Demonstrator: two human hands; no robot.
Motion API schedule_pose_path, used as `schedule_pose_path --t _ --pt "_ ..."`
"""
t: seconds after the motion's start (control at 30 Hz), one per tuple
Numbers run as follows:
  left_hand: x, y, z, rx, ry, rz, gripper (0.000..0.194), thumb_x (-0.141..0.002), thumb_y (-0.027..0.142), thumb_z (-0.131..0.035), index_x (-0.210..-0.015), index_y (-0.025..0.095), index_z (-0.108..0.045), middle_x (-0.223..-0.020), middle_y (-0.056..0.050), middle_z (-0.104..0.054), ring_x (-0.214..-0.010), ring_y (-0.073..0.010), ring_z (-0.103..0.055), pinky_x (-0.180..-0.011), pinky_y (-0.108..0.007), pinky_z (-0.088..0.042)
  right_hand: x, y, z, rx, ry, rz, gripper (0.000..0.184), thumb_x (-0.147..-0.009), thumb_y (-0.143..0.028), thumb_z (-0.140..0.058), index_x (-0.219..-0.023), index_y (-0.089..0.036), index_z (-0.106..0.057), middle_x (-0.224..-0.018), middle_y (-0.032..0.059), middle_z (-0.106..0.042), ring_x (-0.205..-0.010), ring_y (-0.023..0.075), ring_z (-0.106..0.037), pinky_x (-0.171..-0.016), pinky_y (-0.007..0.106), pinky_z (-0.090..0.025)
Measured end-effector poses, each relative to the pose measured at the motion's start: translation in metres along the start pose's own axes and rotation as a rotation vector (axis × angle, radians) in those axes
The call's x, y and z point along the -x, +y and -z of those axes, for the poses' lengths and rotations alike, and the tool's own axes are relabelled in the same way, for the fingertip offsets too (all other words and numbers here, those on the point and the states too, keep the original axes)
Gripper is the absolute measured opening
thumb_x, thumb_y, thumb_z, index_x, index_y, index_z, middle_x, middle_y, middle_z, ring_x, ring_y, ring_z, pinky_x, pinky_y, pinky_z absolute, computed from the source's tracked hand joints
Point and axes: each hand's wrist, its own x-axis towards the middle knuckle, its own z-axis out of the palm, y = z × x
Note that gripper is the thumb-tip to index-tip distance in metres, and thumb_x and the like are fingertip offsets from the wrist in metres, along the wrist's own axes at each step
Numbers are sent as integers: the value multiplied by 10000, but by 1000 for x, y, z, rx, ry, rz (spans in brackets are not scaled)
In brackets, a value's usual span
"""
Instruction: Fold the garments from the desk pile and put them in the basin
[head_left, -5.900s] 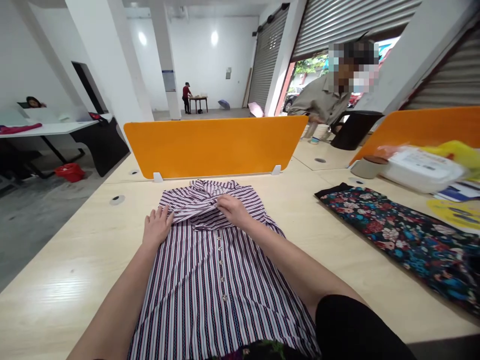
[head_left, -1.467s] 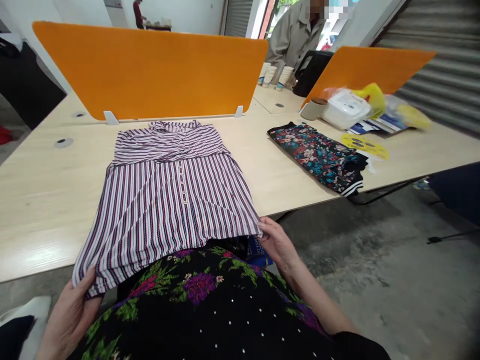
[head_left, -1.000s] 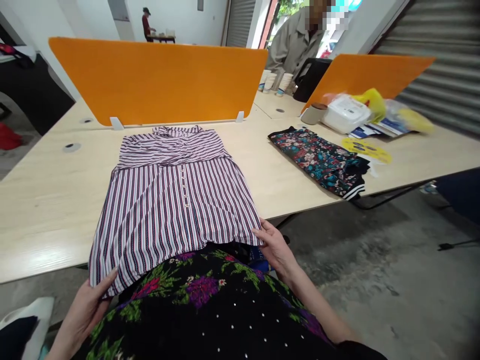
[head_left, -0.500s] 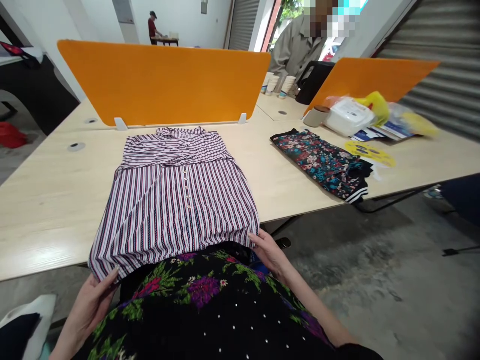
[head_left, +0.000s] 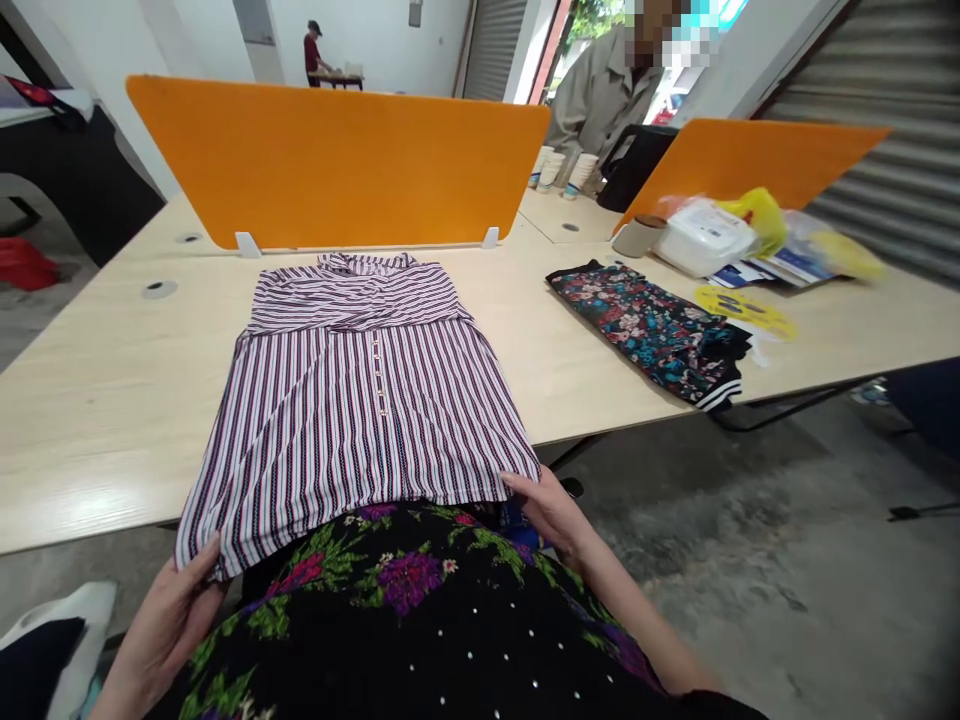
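Observation:
A striped shirt (head_left: 367, 410) in white, dark and red lies spread on the table, collar away from me and sleeves folded across its upper part. A short row of buttons runs down its middle. The hem hangs over the table's front edge. My left hand (head_left: 176, 610) pinches the left corner of the hem, thumb on top. At the right corner my right hand (head_left: 551, 510) grips the hem in the same way. The fingers under the cloth are partly hidden. Between my hands the hem is drawn out nearly straight.
On the light wooden table (head_left: 97, 420), a folded floral garment (head_left: 645, 325) lies to the right. Beyond it are a white plastic box (head_left: 705, 235), a yellow bag (head_left: 761, 220) and a roll of tape (head_left: 637, 235). Orange partitions (head_left: 337, 170) stand behind. A person (head_left: 592, 90) is across the table.
My hands have drawn the hem further apart and the right corner has moved outward to the right. The hem looks straighter and less bunched. The view has shifted slightly.

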Motion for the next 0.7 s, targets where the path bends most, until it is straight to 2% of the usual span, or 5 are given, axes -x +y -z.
schedule_pose_path --t 0.17,0.3,0.43,0.6,0.7 --pt "-11 -15 0 229 -100 51 530 -650 176 -754 -1161 261 -640 -1098 -20 -727 -1146 -239 -624 -878 -298 -574 -2 24 -5 -235 117 16 335 -608 -424 -834 -866 -287 -670 -954 19 -716 -935 266 -671 -799 433 -560" --pt "-10 -21 -10 197 -194 89 667 -648 137 -765 -1277 255 -578 -1175 -54 -701 -1131 -252 -635 -903 -338 -570 -3 35 -14 -245 64 -11 380 -589 -427 -838 -899 -293 -663 -993 30 -717 -985 302 -662 -780 464 -571" --pt "-1 -7 -20 152 -188 50 628 -681 97 -740 -1277 225 -589 -1208 -90 -681 -1067 -238 -667 -848 -317 -587 -1 15 -24 -192 55 -5 396 -601 -390 -838 -939 -267 -672 -994 30 -725 -968 267 -671 -800 412 -572" --pt "14 34 -25 303 -132 -194 478 -766 131 -689 -1228 246 -638 -1300 -45 -636 -1174 -199 -605 -880 -226 -556 -6 -27 -30 -246 159 196 441 -584 -315 -847 -987 -268 -675 -989 -20 -724 -928 172 -672 -790 287 -563" --pt "18 50 -30 375 -168 -289 401 -805 170 -667 -1200 238 -659 -1302 -41 -635 -1252 -191 -544 -936 -206 -520 -14 -42 -31 -289 184 278 405 -591 -317 -841 -957 -258 -680 -974 -37 -720 -948 140 -659 -787 233 -544"
